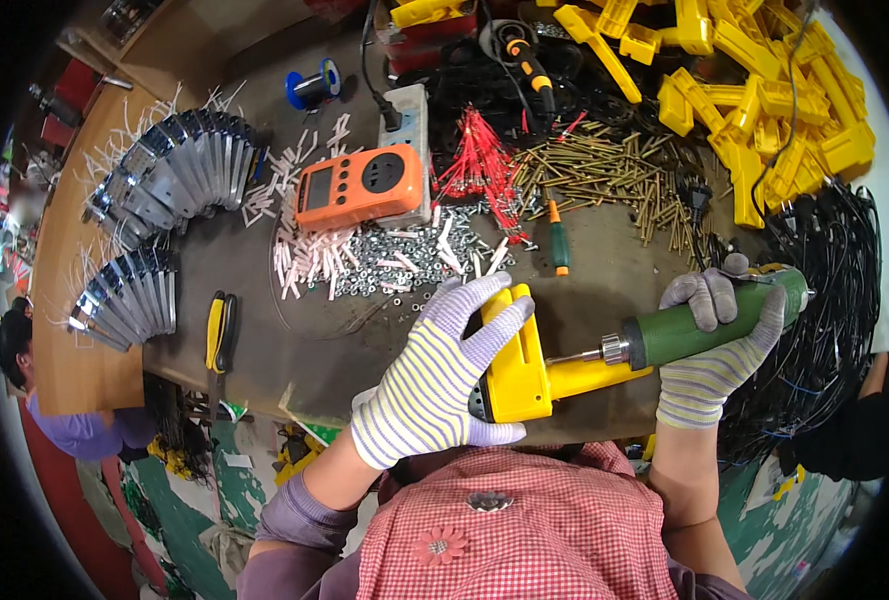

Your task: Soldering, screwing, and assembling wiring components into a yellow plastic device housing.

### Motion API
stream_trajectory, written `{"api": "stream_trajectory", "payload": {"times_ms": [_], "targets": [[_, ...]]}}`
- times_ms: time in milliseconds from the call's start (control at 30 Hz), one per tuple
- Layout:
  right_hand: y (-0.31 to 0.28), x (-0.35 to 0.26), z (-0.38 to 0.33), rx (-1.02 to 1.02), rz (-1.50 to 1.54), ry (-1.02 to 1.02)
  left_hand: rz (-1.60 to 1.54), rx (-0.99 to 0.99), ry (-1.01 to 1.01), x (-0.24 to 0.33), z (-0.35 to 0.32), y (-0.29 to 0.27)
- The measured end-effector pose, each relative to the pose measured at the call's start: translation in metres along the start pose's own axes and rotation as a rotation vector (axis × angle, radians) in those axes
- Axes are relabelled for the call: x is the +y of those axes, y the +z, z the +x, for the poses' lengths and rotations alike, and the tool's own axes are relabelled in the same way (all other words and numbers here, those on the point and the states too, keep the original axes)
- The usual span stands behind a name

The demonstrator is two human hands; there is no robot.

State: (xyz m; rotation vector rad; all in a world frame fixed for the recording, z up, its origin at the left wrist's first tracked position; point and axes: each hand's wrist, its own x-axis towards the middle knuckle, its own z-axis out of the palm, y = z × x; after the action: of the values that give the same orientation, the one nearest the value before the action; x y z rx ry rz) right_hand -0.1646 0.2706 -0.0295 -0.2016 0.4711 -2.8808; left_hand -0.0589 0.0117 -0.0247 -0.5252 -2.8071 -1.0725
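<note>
My left hand (419,390), in a striped knit glove, is closed around a yellow plastic housing (520,375) near the table's front edge. A long yellow handle-like part runs from the housing to the right. In my gloved right hand (716,355) lies a green power screwdriver (699,322), held level with fingers wrapped over its body. Its thin bit points left and reaches the housing's side; whether a screw sits at the tip cannot be made out. Just beyond the housing, a small hand screwdriver (559,242) with a green and orange handle lies on the table.
Behind my hands lie loose nuts (384,262), an orange meter (359,188), red wires (476,165) and long brass screws (614,165). Yellow housings (764,100) and black cables (814,310) crowd the right. Metal parts (174,175) and yellow-black pliers (220,335) are at left.
</note>
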Motion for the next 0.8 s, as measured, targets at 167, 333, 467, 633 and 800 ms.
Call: {"api": "stream_trajectory", "payload": {"times_ms": [167,333,467,633,800], "targets": [[-0.001,0.002,0.0,-0.028,0.03,0.043,0.0,0.001,0.009,0.0,-0.001,0.0],[-0.002,0.003,-0.001,-0.018,0.029,0.021,-0.085,0.206,0.061,-0.003,-0.009,-0.005],[-0.003,0.004,-0.002,-0.063,0.001,-0.01,0.067,0.487,-0.346,-0.028,-0.033,-0.02],[-0.002,0.004,-0.003,-0.095,0.007,-0.006,0.659,0.119,-0.169,-0.047,-0.023,-0.039],[-0.003,0.003,-0.004,-0.094,0.044,0.015,0.789,0.087,-0.204,-0.043,-0.005,-0.042]]}}
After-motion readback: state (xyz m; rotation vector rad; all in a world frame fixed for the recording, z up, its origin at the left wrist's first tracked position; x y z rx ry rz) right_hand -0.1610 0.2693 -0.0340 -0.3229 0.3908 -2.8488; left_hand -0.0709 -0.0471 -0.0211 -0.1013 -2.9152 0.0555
